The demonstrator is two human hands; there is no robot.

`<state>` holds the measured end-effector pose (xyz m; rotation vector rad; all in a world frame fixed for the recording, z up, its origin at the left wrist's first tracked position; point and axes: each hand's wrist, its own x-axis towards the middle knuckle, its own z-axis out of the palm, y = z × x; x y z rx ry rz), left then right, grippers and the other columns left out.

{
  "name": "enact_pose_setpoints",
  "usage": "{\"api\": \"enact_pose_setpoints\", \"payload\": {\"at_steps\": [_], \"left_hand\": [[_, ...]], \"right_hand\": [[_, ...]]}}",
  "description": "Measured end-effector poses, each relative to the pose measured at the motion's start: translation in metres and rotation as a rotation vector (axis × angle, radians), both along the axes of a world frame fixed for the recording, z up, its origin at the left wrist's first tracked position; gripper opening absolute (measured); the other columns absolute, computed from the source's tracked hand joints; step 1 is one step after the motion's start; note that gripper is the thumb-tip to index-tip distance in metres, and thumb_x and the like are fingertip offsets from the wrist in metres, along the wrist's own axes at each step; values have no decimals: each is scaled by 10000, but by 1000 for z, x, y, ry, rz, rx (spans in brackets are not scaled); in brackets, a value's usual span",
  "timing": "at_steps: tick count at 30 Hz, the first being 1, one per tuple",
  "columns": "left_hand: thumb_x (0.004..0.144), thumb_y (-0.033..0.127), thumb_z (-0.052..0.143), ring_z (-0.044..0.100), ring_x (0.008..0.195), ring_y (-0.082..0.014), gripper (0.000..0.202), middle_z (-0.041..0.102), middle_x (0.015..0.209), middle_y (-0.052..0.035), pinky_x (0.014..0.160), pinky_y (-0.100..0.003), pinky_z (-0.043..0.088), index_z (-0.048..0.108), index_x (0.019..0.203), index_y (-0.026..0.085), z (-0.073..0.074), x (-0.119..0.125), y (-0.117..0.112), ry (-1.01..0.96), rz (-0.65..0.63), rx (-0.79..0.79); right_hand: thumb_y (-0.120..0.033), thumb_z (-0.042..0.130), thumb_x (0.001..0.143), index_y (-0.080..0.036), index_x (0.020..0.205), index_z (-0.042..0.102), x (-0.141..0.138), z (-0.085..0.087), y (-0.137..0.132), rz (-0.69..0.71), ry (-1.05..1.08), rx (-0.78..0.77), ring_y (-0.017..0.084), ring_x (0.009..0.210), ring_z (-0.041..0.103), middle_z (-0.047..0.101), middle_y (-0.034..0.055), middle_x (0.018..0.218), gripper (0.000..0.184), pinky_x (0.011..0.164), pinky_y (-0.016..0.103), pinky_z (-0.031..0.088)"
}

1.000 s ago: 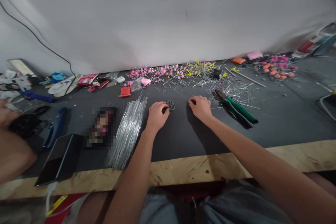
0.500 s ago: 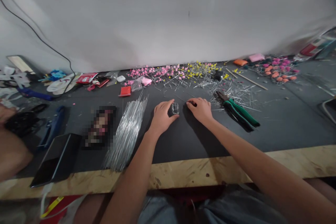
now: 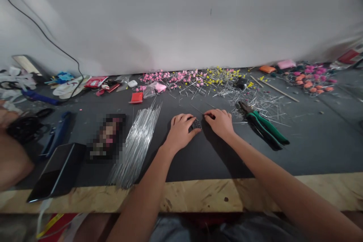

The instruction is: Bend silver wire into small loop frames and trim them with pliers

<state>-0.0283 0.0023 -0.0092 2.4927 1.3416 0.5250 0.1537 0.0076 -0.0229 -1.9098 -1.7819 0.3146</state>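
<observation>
My left hand (image 3: 181, 133) is closed around a small dark block (image 3: 196, 124) with pale grid lines on its face, gripping it between thumb and fingers just above the black mat. Close by on the right, my right hand (image 3: 219, 121) has thumb and forefinger pinched together near the block. What sits in that pinch is too small to make out. A thin metal wire (image 3: 196, 109) runs up to those fingertips, though I cannot tell whether it is held. Left of my left hand lies a bundle of straight silver wires (image 3: 138, 140). Green-handled pliers (image 3: 265, 128) rest right of my right hand.
Pink-headed wires (image 3: 170, 77) and yellow-headed wires (image 3: 222, 76) are piled along the wall. Farther right are orange and purple heads (image 3: 314, 79). A red packet (image 3: 136, 97), a black phone-like device (image 3: 56, 172) and a blue stapler-like tool (image 3: 56, 134) lie leftward. Another person's arm (image 3: 13, 155) is at far left.
My left hand has turned the block, so its grid face now tilts upward. Both hands appear slightly lower and farther right, partly because the view has shifted.
</observation>
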Motion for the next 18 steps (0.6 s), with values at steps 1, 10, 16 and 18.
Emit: {"api": "enact_pose_setpoints", "payload": {"at_steps": [1, 10, 16, 18], "left_hand": [[811, 561, 396, 390, 1145, -259, 496, 524, 1206, -62, 967, -435, 268, 532, 1170, 246, -1, 0, 0, 8, 1, 0], [791, 567, 430, 383, 1160, -266, 535, 512, 1239, -73, 984, -444, 254, 498, 1210, 241, -3, 1, 1, 3, 26, -9], [785, 587, 418, 368, 1182, -279, 547, 490, 1287, -69, 991, -464, 250, 518, 1197, 241, -5, 2, 2, 17, 33, -16], [789, 587, 410, 364, 1190, -279, 551, 479, 1307, -60, 996, -457, 250, 510, 1206, 241, -6, 2, 1, 24, 36, -13]], "right_hand": [[-320, 494, 785, -294, 844, 673, 0, 0, 0, -1, 8, 1, 233, 854, 493, 659, 11, 841, 190, 761, 371, 278], [-315, 496, 773, -281, 821, 672, 2, 0, 0, -8, 77, 4, 235, 878, 505, 677, 7, 856, 186, 798, 377, 281], [-307, 491, 770, -280, 808, 673, 3, 1, -2, -7, 104, 5, 230, 880, 516, 683, -5, 868, 188, 808, 374, 281], [-303, 494, 768, -282, 808, 674, 3, 1, -2, -7, 105, 5, 229, 880, 518, 684, -7, 865, 185, 810, 373, 282]]}}
